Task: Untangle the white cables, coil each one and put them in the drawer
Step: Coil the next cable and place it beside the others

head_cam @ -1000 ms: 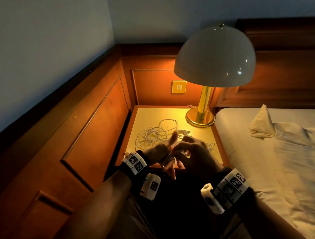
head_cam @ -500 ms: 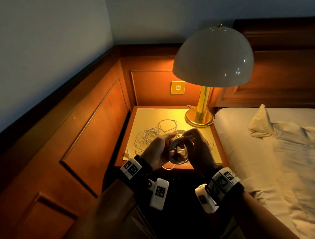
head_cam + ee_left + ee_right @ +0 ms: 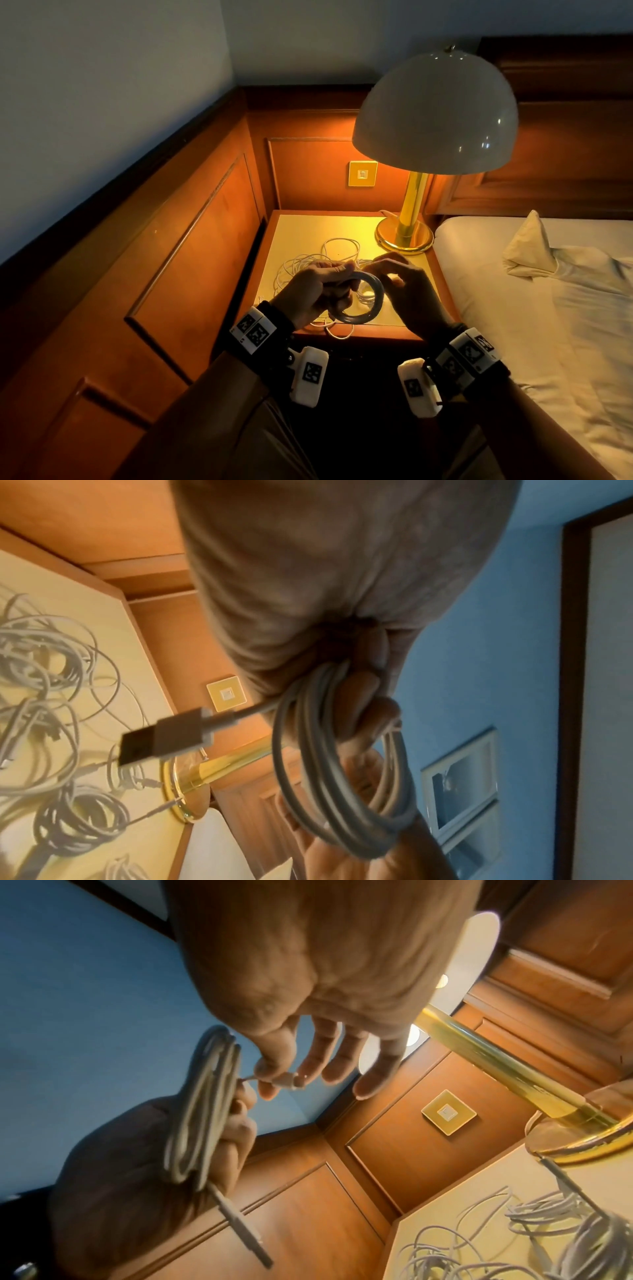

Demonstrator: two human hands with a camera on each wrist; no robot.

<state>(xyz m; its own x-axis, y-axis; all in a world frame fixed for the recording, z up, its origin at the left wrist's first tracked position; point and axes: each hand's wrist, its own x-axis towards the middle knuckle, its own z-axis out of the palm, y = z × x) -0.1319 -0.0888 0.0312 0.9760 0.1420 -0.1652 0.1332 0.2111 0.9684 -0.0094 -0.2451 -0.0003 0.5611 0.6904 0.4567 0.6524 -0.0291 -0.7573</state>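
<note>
A white cable wound into a round coil [image 3: 371, 303] [image 3: 342, 791] [image 3: 202, 1110] hangs above the nightstand's front edge. My left hand [image 3: 337, 289] [image 3: 120, 1164] grips it on one side, fingers curled through the loops. Its USB plug [image 3: 164, 739] [image 3: 246, 1231] sticks out free. My right hand [image 3: 383, 274] [image 3: 274, 1077] pinches the cable's small end connector [image 3: 287, 1081] between thumb and forefinger, right beside the coil. A tangle of white cables [image 3: 308, 263] [image 3: 51, 669] [image 3: 479, 1253] lies on the nightstand behind the hands. I cannot make out the drawer in the dark below.
A brass lamp base [image 3: 404, 236] stands at the nightstand's [image 3: 308, 229] back right, its dome shade [image 3: 435, 109] overhead. A wound cable [image 3: 82, 823] lies near the base. Wood panelling closes the left and back. The bed [image 3: 513, 308] adjoins on the right.
Both hands have risen slightly above the nightstand's front edge. The cable, hidden between the hands a second ago, now shows as a round coil in my left hand.
</note>
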